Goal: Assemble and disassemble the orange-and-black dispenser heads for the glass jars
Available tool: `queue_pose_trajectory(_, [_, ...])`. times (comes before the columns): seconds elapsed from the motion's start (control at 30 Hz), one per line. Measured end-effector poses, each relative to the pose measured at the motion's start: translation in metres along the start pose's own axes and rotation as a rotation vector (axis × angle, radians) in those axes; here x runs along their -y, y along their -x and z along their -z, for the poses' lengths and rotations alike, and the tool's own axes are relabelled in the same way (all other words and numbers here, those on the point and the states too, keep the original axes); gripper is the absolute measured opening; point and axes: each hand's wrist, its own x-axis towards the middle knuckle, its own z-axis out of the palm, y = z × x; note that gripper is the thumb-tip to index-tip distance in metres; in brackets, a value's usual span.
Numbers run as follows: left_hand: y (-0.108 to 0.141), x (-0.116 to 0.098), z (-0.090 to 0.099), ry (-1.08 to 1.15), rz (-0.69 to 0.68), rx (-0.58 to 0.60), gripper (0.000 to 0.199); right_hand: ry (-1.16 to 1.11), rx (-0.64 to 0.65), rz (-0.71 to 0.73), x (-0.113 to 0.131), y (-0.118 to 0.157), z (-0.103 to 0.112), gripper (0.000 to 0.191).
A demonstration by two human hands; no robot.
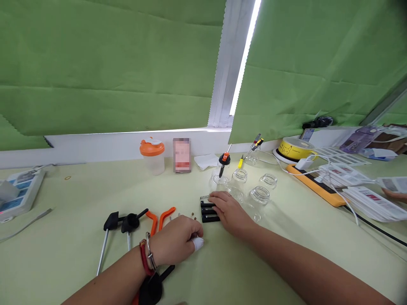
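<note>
My right hand (pixel 229 212) rests its fingertips on a group of small black parts (pixel 210 218) at the middle of the table; a coil spring (pixel 204 197) lies at their upper edge. My left hand (pixel 178 239) is closed, with white wrapping on the thumb; what it pinches, if anything, is hidden. Orange handles (pixel 165 216) lie just beyond it, and black-headed tools with metal rods (pixel 111 222) lie to its left. Another black piece (pixel 151 289) is partly under my left wrist. Tiny brown bits (pixel 192 214) lie between my hands.
Several open glass jars (pixel 260 195) stand beyond my right hand, one with a black and orange tool. Behind are an orange-lidded cup (pixel 152 154) and a card (pixel 182 156). An orange power strip (pixel 314 184), cables and paper stacks (pixel 375 203) lie right, near another person's hand (pixel 394 195).
</note>
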Motion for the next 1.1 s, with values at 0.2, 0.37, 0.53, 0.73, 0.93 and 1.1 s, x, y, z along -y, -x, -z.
queue_pose_trajectory(0.2, [0.001, 0.001, 0.000, -0.006, 0.007, 0.009, 0.017, 0.077, 0.162, -0.108, -0.016, -0.046, -0.012, 0.025])
queue_pose_trajectory(0.37, [0.001, 0.000, 0.001, 0.003, 0.002, 0.006, 0.016, 0.148, 0.239, -0.165, -0.019, -0.044, -0.012, 0.024])
queue_pose_trajectory(0.53, [0.001, 0.001, 0.001, 0.008, 0.005, 0.015, 0.017, 0.125, 0.257, -0.157, -0.014, -0.035, -0.004, 0.023])
queue_pose_trajectory(0.73, [0.002, 0.003, 0.004, 0.025, 0.026, -0.008, 0.016, 0.090, 0.248, -0.157, -0.003, -0.033, 0.000, 0.031])
queue_pose_trajectory(0.93, [0.001, 0.008, 0.020, 0.098, 0.096, -0.149, 0.022, 0.069, 0.302, -0.103, 0.014, -0.017, -0.017, 0.057])
queue_pose_trajectory(1.1, [0.018, 0.003, 0.052, 0.133, 0.207, -0.336, 0.021, 0.126, 0.369, -0.019, 0.014, -0.010, -0.024, 0.057])
